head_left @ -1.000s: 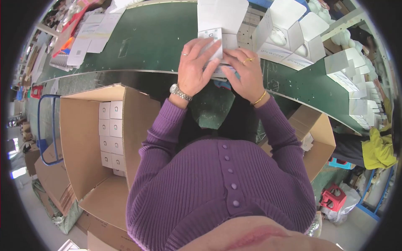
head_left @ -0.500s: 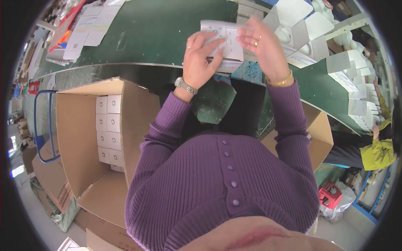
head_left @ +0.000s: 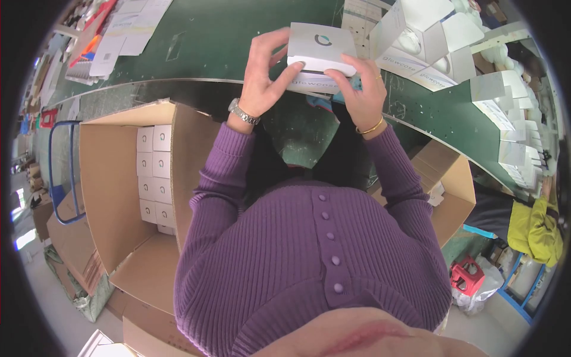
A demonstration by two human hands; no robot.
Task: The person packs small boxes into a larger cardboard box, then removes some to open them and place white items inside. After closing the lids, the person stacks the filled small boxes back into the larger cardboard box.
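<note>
At the bottom of the frame is the person's purple sweater (head_left: 315,250) with a row of buttons, and both sleeves go up toward the middle top. In the lower left, beside the person, stands a big open cardboard carton (head_left: 113,196); inside it small white boxes (head_left: 153,178) are stacked in two neat columns against the far wall. A second open carton (head_left: 455,196) stands at the right side, partly hidden by the right arm. Above the sleeves, the left hand (head_left: 262,74), with a metal watch at the wrist, is curled around the left side of a closed white box (head_left: 321,47), the thumb under its front edge and the fingers on top. The right hand (head_left: 360,95), with a gold bracelet and a ring, grips the right front corner of the same box with bent fingers. The box is held in the air at the upper middle of the frame, just over the near edge of the green table (head_left: 226,41), and its top shows a small round logo. Farther away, in the upper right, open white boxes (head_left: 416,41) stand on the table, and in the upper left flat paper sheets (head_left: 128,35) lie there.
</note>
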